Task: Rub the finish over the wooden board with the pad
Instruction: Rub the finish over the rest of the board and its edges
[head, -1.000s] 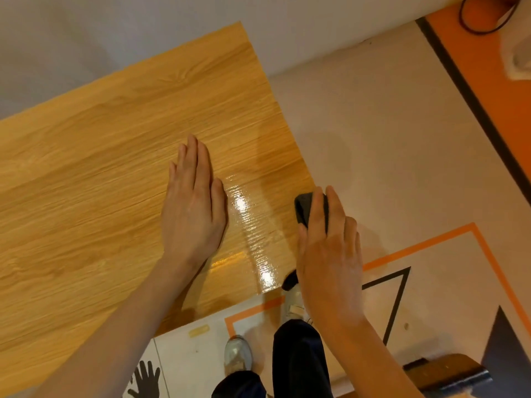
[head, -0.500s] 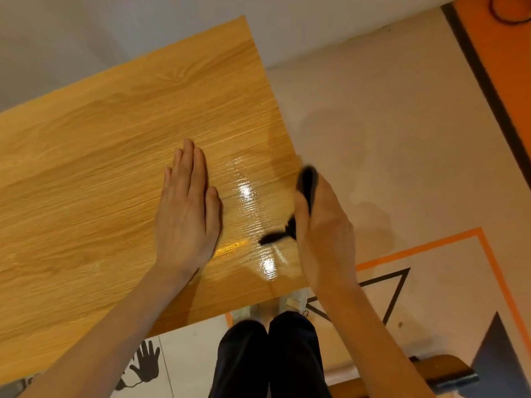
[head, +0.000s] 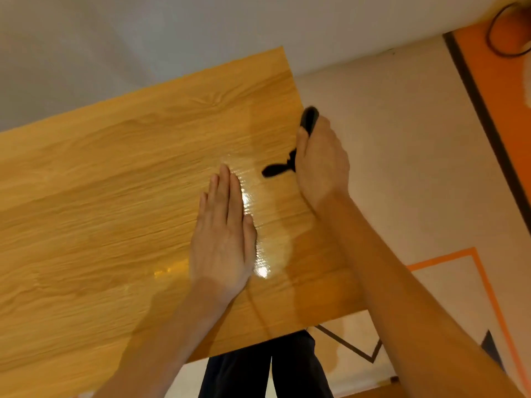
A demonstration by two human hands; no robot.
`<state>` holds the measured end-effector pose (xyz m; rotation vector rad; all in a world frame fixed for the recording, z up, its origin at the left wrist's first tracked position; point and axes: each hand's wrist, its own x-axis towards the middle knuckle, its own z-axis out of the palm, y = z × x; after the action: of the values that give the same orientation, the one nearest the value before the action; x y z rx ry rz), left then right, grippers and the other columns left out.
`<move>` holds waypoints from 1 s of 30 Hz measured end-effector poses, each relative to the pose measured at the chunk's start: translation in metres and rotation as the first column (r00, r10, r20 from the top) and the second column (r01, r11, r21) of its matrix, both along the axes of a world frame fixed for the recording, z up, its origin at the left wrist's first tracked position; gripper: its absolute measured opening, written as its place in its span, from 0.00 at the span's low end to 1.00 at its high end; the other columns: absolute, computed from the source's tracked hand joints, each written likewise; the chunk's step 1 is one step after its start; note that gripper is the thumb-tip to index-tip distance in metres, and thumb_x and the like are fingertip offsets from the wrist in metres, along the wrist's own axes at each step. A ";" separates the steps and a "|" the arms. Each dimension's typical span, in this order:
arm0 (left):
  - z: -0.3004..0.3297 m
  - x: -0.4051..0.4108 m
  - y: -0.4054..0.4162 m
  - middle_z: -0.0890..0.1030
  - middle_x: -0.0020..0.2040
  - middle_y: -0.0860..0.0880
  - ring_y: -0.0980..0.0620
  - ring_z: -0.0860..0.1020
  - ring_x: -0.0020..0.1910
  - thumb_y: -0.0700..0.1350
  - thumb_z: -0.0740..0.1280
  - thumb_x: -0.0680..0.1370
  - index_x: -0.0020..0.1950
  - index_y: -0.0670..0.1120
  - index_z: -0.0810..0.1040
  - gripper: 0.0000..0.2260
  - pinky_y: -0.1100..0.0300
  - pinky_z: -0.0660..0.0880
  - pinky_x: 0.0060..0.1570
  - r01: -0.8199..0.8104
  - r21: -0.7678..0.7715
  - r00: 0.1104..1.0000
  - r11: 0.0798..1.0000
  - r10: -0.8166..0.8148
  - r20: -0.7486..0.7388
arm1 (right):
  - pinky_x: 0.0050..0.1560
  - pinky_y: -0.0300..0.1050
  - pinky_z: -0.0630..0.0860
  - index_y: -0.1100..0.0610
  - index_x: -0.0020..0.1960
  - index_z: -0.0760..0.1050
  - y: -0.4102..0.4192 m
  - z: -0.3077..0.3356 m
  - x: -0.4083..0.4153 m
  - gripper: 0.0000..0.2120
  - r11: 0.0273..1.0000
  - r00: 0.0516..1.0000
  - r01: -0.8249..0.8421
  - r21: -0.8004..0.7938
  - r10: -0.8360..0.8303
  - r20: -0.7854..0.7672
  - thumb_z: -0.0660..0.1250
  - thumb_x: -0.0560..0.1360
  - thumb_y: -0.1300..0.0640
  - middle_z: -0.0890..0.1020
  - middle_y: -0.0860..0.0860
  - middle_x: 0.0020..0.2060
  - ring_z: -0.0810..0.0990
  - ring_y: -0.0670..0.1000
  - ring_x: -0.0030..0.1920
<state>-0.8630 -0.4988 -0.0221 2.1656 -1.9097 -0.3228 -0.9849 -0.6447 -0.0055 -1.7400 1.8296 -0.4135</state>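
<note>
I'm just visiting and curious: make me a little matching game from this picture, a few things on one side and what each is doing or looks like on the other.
Things:
1. left hand
2. right hand
3. pad
4. board

States:
A. black, held at the board's right edge
B. lies flat, fingers straight, on the wood
C. light wood grain with a glossy wet patch
D. curled round the dark pad

Pairs: 1-B, 2-D, 3-A, 4-C
</note>
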 end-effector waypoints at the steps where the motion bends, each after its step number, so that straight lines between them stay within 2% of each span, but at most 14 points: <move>1: 0.000 0.000 0.000 0.50 0.82 0.41 0.46 0.48 0.82 0.45 0.50 0.84 0.80 0.37 0.53 0.25 0.51 0.44 0.80 0.001 -0.001 1.000 1.000 -0.001 -0.007 | 0.42 0.42 0.62 0.59 0.66 0.66 -0.019 -0.001 0.010 0.16 1.000 1.000 -0.003 -0.013 0.003 -0.005 0.50 0.84 0.52 0.78 0.56 0.55 0.75 0.52 0.48; 5: 0.000 0.000 -0.002 0.52 0.82 0.43 0.47 0.49 0.82 0.45 0.51 0.84 0.80 0.38 0.54 0.25 0.53 0.43 0.80 -0.016 -0.018 0.995 1.000 0.014 -0.094 | 0.44 0.43 0.64 0.59 0.70 0.64 -0.069 -0.002 0.035 0.20 1.000 1.000 0.003 -0.028 -0.003 -0.004 0.52 0.83 0.50 0.77 0.56 0.59 0.76 0.55 0.55; 7: 0.003 0.002 -0.001 0.51 0.82 0.44 0.48 0.48 0.82 0.45 0.51 0.84 0.81 0.39 0.53 0.25 0.53 0.43 0.80 0.004 -0.011 0.990 1.000 -0.005 -0.143 | 0.49 0.45 0.69 0.58 0.76 0.55 -0.060 0.000 0.035 0.26 0.999 0.998 -0.028 -0.042 0.026 -0.052 0.54 0.83 0.48 0.73 0.57 0.63 0.75 0.55 0.59; 9: 0.005 0.008 0.000 0.50 0.83 0.45 0.49 0.47 0.82 0.46 0.52 0.84 0.81 0.40 0.52 0.26 0.54 0.43 0.80 0.053 -0.006 0.982 0.999 -0.053 -0.184 | 0.49 0.45 0.71 0.57 0.78 0.49 -0.027 -0.002 0.023 0.29 0.996 0.986 -0.058 -0.071 0.046 -0.162 0.54 0.82 0.48 0.70 0.56 0.65 0.74 0.55 0.60; 12: 0.006 0.039 -0.021 0.49 0.83 0.46 0.50 0.46 0.82 0.46 0.53 0.84 0.81 0.41 0.52 0.26 0.55 0.41 0.80 0.032 0.006 0.981 0.999 -0.030 -0.194 | 0.41 0.38 0.68 0.53 0.78 0.48 0.042 0.002 -0.005 0.28 0.999 0.978 -0.023 -0.030 0.017 -0.208 0.51 0.81 0.46 0.71 0.53 0.64 0.75 0.49 0.52; 14: 0.006 0.067 -0.050 0.49 0.82 0.44 0.49 0.45 0.82 0.47 0.52 0.84 0.81 0.40 0.52 0.26 0.56 0.41 0.79 -0.045 0.014 0.989 0.999 0.046 -0.139 | 0.34 0.29 0.63 0.52 0.77 0.51 0.077 0.009 -0.021 0.27 1.000 0.980 -0.026 0.014 0.028 -0.199 0.49 0.81 0.45 0.73 0.52 0.58 0.71 0.44 0.44; 17: 0.005 0.091 -0.076 0.49 0.82 0.42 0.47 0.46 0.82 0.49 0.50 0.85 0.81 0.39 0.51 0.27 0.54 0.41 0.80 -0.054 0.032 0.997 0.998 0.055 -0.048 | 0.34 0.28 0.62 0.53 0.75 0.55 0.090 0.014 -0.029 0.28 0.996 0.991 0.018 0.085 -0.006 -0.136 0.47 0.78 0.43 0.74 0.52 0.55 0.71 0.45 0.43; 21: -0.001 0.089 -0.073 0.49 0.82 0.42 0.46 0.46 0.82 0.48 0.50 0.84 0.81 0.37 0.51 0.27 0.54 0.40 0.80 -0.030 0.017 0.999 0.999 0.031 -0.008 | 0.37 0.36 0.66 0.56 0.70 0.64 0.050 0.012 -0.013 0.23 0.998 0.997 0.061 0.035 -0.060 -0.038 0.50 0.81 0.46 0.77 0.50 0.49 0.77 0.50 0.44; 23: -0.003 0.089 -0.073 0.51 0.82 0.40 0.44 0.48 0.82 0.47 0.51 0.85 0.80 0.37 0.53 0.26 0.51 0.44 0.80 -0.025 -0.020 0.999 0.999 0.024 -0.029 | 0.37 0.39 0.67 0.57 0.68 0.66 0.014 0.007 0.001 0.19 0.999 0.999 0.043 0.008 -0.042 -0.021 0.51 0.82 0.49 0.79 0.52 0.48 0.78 0.53 0.44; 26: -0.002 0.090 -0.073 0.53 0.81 0.39 0.43 0.50 0.81 0.46 0.53 0.85 0.80 0.35 0.55 0.26 0.47 0.49 0.80 -0.015 -0.082 0.999 0.996 0.012 -0.044 | 0.41 0.44 0.66 0.59 0.66 0.67 -0.047 -0.002 0.026 0.17 0.999 0.999 0.030 -0.044 -0.031 -0.021 0.52 0.83 0.51 0.80 0.56 0.49 0.79 0.58 0.47; 30: -0.001 0.088 -0.073 0.54 0.81 0.39 0.44 0.50 0.81 0.46 0.53 0.85 0.80 0.36 0.55 0.26 0.49 0.48 0.80 -0.036 -0.072 0.998 0.997 0.032 -0.049 | 0.44 0.48 0.66 0.63 0.64 0.68 -0.117 -0.009 0.055 0.17 0.997 1.000 -0.006 -0.080 0.004 -0.030 0.52 0.84 0.52 0.79 0.62 0.53 0.78 0.63 0.52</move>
<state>-0.7746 -0.5715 -0.0233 2.1220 -1.8277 -0.2919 -0.9294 -0.7615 -0.0148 -1.8132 1.8529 -0.4670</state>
